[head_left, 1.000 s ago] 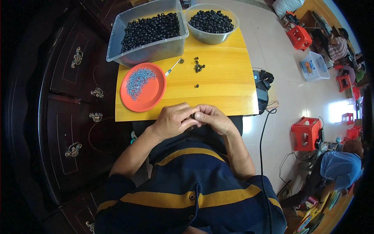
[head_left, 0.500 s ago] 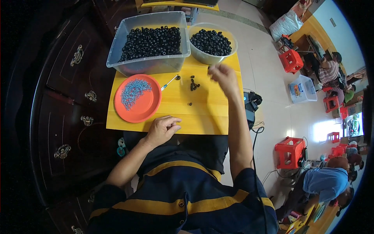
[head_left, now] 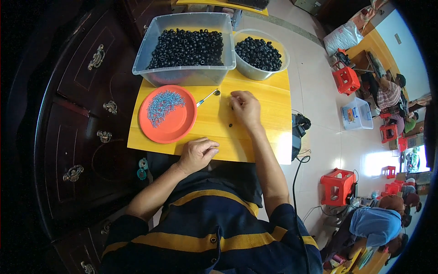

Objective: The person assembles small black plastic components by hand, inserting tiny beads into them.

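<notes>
My right hand (head_left: 246,108) is over the yellow table (head_left: 269,137), fingers curled and pinched together above the spot where a few small black parts lay. Whatever is between its fingertips is hidden. One black part (head_left: 230,125) lies just nearer to me. At the table's front edge rests my left hand (head_left: 198,154), its fingers bent and closed, with nothing visible in them. Beyond it is a red round plate (head_left: 185,125) with many small blue-grey pieces (head_left: 165,106). A thin tool (head_left: 206,98) with a metal shaft lies by the plate's rim, a black ring-like part (head_left: 217,92) at its far end.
A large clear bin (head_left: 182,75) and a round clear tub (head_left: 255,72), both holding many black parts, stand at the table's back. Dark wooden drawers (head_left: 91,96) are on the left. On the right are red stools (head_left: 337,186), a black cable (head_left: 296,182) and other people.
My right hand has come down from near the round tub, moving left and nearer to me, and now covers the small group of black parts. My left hand stays at the edge.
</notes>
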`<state>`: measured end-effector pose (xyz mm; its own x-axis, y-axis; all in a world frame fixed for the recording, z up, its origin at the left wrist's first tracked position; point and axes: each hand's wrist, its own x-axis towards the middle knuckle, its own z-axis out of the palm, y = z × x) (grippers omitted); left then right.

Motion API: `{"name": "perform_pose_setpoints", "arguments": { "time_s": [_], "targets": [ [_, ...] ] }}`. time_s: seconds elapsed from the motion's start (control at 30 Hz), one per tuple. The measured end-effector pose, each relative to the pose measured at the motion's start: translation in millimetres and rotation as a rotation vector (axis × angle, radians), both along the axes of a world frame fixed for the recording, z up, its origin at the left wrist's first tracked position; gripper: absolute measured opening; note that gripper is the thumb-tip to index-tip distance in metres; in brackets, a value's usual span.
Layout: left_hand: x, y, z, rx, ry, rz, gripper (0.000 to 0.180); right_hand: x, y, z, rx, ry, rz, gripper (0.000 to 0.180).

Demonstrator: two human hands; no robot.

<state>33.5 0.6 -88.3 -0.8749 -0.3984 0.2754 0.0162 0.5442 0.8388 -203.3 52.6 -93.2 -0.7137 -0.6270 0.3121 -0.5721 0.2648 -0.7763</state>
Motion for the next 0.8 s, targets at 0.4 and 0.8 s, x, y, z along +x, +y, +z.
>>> {"name": "perform_pose_setpoints", "arguments": {
  "time_s": [0.4, 0.8],
  "targets": [
    [18, -12, 16, 0.111, -0.032, 0.007, 0.009, 12, -44, 7, 0.333, 0.532, 0.12, 0.016],
    [13, -115, 26, -0.422, -0.075, 0.262, 0.025, 60, 47, 16, -0.216, -0.237, 0.079, 0.016]
  ]
}}
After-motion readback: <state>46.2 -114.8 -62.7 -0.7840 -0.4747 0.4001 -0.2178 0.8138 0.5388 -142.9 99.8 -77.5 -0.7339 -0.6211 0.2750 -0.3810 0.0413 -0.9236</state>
